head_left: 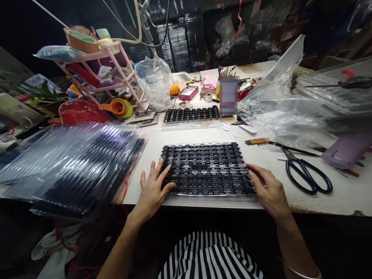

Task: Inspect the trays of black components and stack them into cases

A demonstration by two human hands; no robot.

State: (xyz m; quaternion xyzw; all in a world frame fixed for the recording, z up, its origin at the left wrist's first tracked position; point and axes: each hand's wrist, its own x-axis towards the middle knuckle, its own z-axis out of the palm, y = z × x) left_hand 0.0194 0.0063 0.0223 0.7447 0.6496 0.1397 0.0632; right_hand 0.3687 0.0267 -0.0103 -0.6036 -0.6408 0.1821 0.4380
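A clear plastic tray (200, 168) filled with rows of small black parts lies flat on the white table in front of me. It appears to rest on more clear plastic. My left hand (153, 188) is open at the tray's left side, fingers spread, with the index fingertip and thumb touching its edge. On the opposite side, my right hand (269, 190) holds the right edge between thumb and fingers; some of those fingertips are hidden. Farther back sits a second tray of black parts (192, 113).
Left of me is a large stack of plastic-wrapped trays (72, 166). Black-handled scissors (309, 176) and an orange-handled cutter (257, 141) lie to the right. Clear plastic bags (285, 116) cover the back right. A pink rack (107, 69) stands back left, a person partly behind it.
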